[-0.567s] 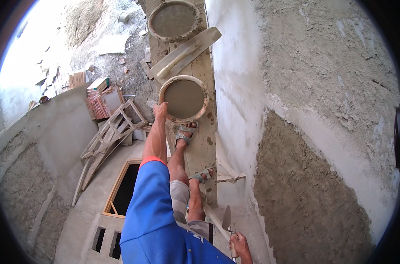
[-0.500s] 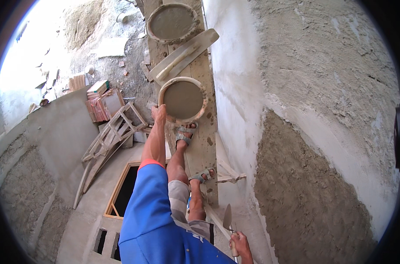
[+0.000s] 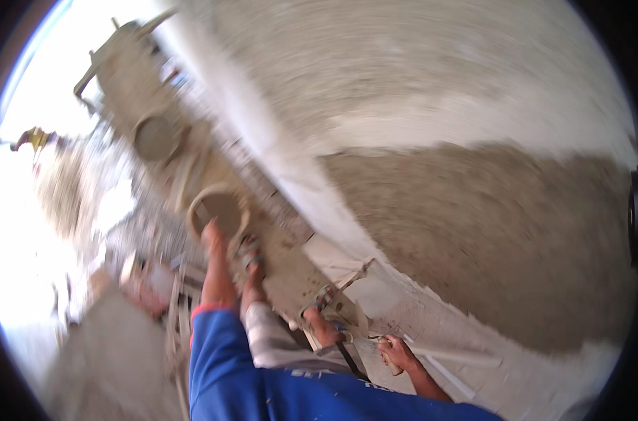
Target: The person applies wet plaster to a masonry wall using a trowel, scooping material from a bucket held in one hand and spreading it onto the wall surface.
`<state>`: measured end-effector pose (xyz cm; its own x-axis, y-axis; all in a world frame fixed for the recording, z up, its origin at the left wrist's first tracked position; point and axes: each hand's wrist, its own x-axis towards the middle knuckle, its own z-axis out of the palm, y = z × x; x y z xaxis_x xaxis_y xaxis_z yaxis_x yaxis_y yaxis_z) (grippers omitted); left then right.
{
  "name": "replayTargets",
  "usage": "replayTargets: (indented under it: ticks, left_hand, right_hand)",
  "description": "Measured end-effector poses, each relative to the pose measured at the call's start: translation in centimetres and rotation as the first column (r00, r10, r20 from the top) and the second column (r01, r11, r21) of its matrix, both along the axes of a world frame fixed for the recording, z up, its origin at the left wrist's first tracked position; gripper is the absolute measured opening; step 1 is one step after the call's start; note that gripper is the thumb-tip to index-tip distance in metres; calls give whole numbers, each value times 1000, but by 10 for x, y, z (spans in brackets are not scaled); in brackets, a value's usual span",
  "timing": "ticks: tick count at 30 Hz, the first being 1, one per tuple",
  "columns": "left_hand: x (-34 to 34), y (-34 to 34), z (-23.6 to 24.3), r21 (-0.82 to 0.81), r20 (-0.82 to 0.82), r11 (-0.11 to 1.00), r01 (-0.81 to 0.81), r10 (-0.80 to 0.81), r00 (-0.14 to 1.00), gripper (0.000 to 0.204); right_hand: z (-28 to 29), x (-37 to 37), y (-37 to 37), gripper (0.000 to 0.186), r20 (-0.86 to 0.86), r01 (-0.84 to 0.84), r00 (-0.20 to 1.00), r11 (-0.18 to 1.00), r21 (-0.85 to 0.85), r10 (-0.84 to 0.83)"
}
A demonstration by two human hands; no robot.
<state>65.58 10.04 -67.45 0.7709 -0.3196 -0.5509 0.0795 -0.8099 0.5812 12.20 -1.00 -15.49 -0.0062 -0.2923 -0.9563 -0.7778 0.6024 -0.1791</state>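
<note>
View's swung round: left hand at the tub, grip too blurred to tell, right hand clutching a trowel right of the tub!

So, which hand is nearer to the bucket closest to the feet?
Left. The left hand is at the bucket's rim; the right hand is farther away, toward the lower right, holding a trowel.

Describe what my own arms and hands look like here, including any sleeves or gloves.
Your left arm wears a blue short sleeve edged with a coral-red cuff, leaving the forearm bare. Your left hand and right hand have no gloves. The visible right forearm is bare too; no cuff shows on that side. Blur hides finer markings.
</note>
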Motion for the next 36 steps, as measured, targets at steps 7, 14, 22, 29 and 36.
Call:
replayTargets:
  ticks: [7, 14, 22, 29, 36]
  left_hand:
    - [-81, -40, 124, -148, -350, 971, -189, 127, 928, 34]
    - [-191, -62, 237, -165, -549, 930, -328, 189, 814, 22]
    - [-325, -74, 250, 20, -728, 977, -211, 159, 667, 21]
    - [-432, -109, 272, 25, -767, 998, 54, -15, 641, 18]
    - [-508, -122, 312, -21, -769, 972, 234, -165, 618, 23]
  right_hand:
    - [-20, -126, 58, 52, -121, -18, 993, 980, -199, -7]
    - [-54, -251, 134, 40, -75, -35, 997, 990, -134, 25]
    - [-75, -297, 210, 19, 251, 613, 790, 726, -310, -560]
    - [-26, -315, 245, 23, 15, 485, 865, 827, -285, -502]
    - [-71, -328, 328, 30, -168, 538, 802, 816, -209, -572]
